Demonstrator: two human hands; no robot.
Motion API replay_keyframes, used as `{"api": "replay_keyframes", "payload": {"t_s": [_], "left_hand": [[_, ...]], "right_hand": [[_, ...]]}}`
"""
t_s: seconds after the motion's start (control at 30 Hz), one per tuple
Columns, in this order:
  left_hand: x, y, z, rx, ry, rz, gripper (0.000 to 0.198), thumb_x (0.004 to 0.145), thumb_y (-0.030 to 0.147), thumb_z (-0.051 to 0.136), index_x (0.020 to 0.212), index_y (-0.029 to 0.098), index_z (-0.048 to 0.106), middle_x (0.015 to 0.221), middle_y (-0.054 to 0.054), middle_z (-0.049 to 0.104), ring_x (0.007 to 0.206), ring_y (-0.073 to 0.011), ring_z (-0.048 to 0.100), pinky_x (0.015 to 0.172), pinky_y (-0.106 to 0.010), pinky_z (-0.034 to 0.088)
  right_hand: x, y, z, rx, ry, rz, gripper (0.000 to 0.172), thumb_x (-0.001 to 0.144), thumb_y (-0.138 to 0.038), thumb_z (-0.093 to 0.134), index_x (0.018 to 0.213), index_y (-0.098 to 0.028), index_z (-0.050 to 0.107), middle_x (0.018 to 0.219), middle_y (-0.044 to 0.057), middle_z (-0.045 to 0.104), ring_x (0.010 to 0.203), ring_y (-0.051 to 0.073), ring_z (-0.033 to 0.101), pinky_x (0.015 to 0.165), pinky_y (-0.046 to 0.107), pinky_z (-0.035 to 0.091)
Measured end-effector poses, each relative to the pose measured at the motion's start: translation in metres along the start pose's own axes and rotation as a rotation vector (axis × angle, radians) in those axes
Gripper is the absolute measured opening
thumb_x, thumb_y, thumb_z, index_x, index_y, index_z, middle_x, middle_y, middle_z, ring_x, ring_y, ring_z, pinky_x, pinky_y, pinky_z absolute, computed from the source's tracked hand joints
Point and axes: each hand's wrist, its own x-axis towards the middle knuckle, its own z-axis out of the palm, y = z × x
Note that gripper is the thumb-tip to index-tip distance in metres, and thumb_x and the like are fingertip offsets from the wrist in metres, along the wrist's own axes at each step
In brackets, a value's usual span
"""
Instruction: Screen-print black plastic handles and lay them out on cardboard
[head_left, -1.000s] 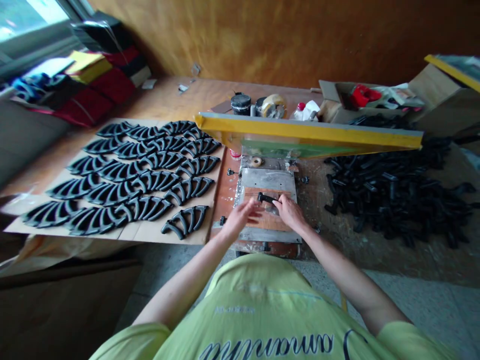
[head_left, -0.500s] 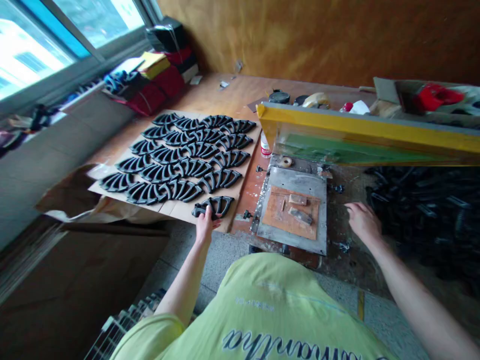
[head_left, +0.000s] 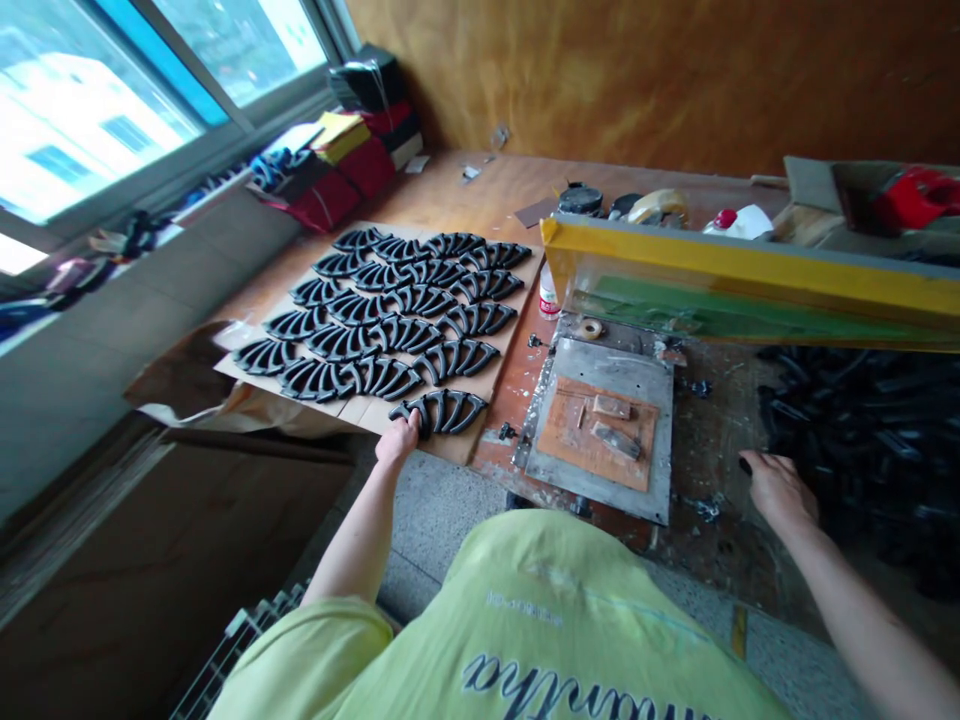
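Observation:
On the cardboard sheet (head_left: 484, 425) to the left, black curved ribbed pieces (head_left: 341, 335) lie in overlapping rows. My left hand (head_left: 397, 437) pinches the left end of a black curved piece (head_left: 450, 411) at the sheet's front edge. Over on the right, my right hand (head_left: 780, 487) is closed, with a small dark tip showing at its fingers; the rest of that black piece is hidden. Beside this hand is a heap of black pieces (head_left: 847, 430). Between my hands, a metal plate (head_left: 540, 460) carries a brown sheet with small blocks (head_left: 616, 440).
A yellow-edged screen frame (head_left: 735, 265) is raised behind the plate and over part of the heap. Near it stand a small bottle (head_left: 549, 295) and a tape roll (head_left: 591, 328). A cardboard box (head_left: 814, 195) sits at the back right, and red boxes (head_left: 330, 200) by the window.
The camera view has shifted. My left hand has slid to the left end of the front piece. My right hand has moved right toward the heap, and a dark tip now shows at its fingers.

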Motion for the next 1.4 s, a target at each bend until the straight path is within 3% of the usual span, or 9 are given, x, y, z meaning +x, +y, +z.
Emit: {"api": "replay_keyframes", "payload": {"t_s": [0.13, 0.3, 0.47, 0.63, 0.73, 0.8, 0.97, 1.1, 1.4], "left_hand": [[-0.006, -0.002, 0.000, 0.018, 0.027, -0.057, 0.056, 0.097, 0.053, 0.034, 0.111, 0.009, 0.066, 0.092, -0.020, 0.071, 0.090, -0.0303, 0.070, 0.079, -0.040, 0.051], [-0.020, 0.005, 0.007, 0.012, 0.097, -0.162, 0.064, 0.097, 0.058, 0.028, 0.111, 0.008, 0.064, 0.098, -0.022, 0.071, 0.097, -0.0351, 0.067, 0.081, -0.044, 0.049], [-0.036, 0.025, 0.017, -0.187, 0.343, -0.079, 0.041, 0.096, 0.050, 0.041, 0.111, 0.020, 0.065, 0.115, -0.013, 0.067, 0.108, -0.0257, 0.062, 0.082, -0.034, 0.047], [-0.039, 0.048, 0.021, -0.243, 0.375, 0.021, 0.036, 0.095, 0.047, 0.045, 0.106, 0.021, 0.068, 0.107, -0.010, 0.067, 0.103, -0.0239, 0.061, 0.080, -0.031, 0.044], [-0.042, 0.054, 0.026, -0.207, 0.418, 0.084, 0.041, 0.094, 0.051, 0.046, 0.109, 0.019, 0.067, 0.106, -0.011, 0.066, 0.103, -0.0258, 0.061, 0.081, -0.032, 0.044], [-0.044, 0.054, 0.030, -0.157, 0.427, 0.127, 0.048, 0.091, 0.055, 0.048, 0.113, 0.016, 0.065, 0.106, -0.014, 0.065, 0.103, -0.0279, 0.060, 0.084, -0.034, 0.044], [-0.047, 0.051, 0.031, -0.094, 0.421, 0.152, 0.052, 0.091, 0.056, 0.047, 0.117, 0.014, 0.062, 0.106, -0.016, 0.065, 0.103, -0.0305, 0.060, 0.085, -0.037, 0.042], [-0.048, 0.050, 0.030, -0.055, 0.407, 0.224, 0.052, 0.089, 0.056, 0.051, 0.119, 0.015, 0.060, 0.108, -0.016, 0.065, 0.107, -0.0303, 0.058, 0.090, -0.037, 0.040], [-0.049, 0.051, 0.032, -0.026, 0.331, 0.172, 0.045, 0.088, 0.050, 0.056, 0.118, 0.016, 0.060, 0.111, -0.014, 0.064, 0.110, -0.0292, 0.057, 0.090, -0.037, 0.040]], "right_hand": [[-0.008, 0.005, -0.007, 0.029, 0.032, 0.061, 0.053, 0.075, -0.008, 0.046, 0.122, -0.022, 0.065, 0.117, 0.015, 0.065, 0.106, 0.029, 0.061, 0.079, 0.041, 0.050], [-0.013, -0.011, -0.023, 0.123, 0.201, -0.007, 0.045, 0.075, -0.009, 0.050, 0.114, -0.023, 0.067, 0.109, 0.019, 0.068, 0.116, 0.032, 0.057, 0.094, 0.049, 0.042], [-0.007, -0.051, -0.027, 0.505, 0.191, 0.111, 0.051, 0.077, -0.024, 0.053, 0.127, -0.021, 0.057, 0.108, 0.012, 0.067, 0.098, 0.029, 0.063, 0.090, 0.047, 0.048], [-0.003, -0.100, -0.039, 0.980, 0.224, 0.162, 0.049, 0.080, -0.045, 0.059, 0.123, -0.022, 0.058, 0.095, 0.007, 0.066, 0.086, 0.022, 0.063, 0.080, 0.040, 0.053], [-0.001, -0.131, -0.055, 1.263, 0.178, 0.185, 0.055, 0.071, -0.053, 0.071, 0.114, -0.023, 0.056, 0.094, 0.005, 0.066, 0.082, 0.021, 0.064, 0.066, 0.034, 0.055], [0.001, -0.150, -0.065, 1.318, 0.127, 0.167, 0.058, 0.063, -0.051, 0.079, 0.108, -0.023, 0.055, 0.094, 0.004, 0.067, 0.082, 0.021, 0.064, 0.061, 0.031, 0.054], [0.010, -0.197, -0.080, 1.147, 0.009, -0.046, 0.037, 0.073, -0.045, 0.072, 0.099, -0.020, 0.064, 0.097, 0.007, 0.070, 0.087, 0.023, 0.066, 0.072, 0.036, 0.055], [0.017, -0.227, -0.086, 0.902, 0.080, -0.248, 0.028, 0.085, -0.037, 0.061, 0.104, -0.019, 0.070, 0.108, 0.009, 0.071, 0.099, 0.025, 0.066, 0.090, 0.041, 0.051], [0.017, -0.259, -0.088, 0.481, 0.273, -0.452, 0.023, 0.095, -0.028, 0.052, 0.097, -0.024, 0.074, 0.097, 0.008, 0.071, 0.094, 0.025, 0.061, 0.085, 0.039, 0.048]]}}
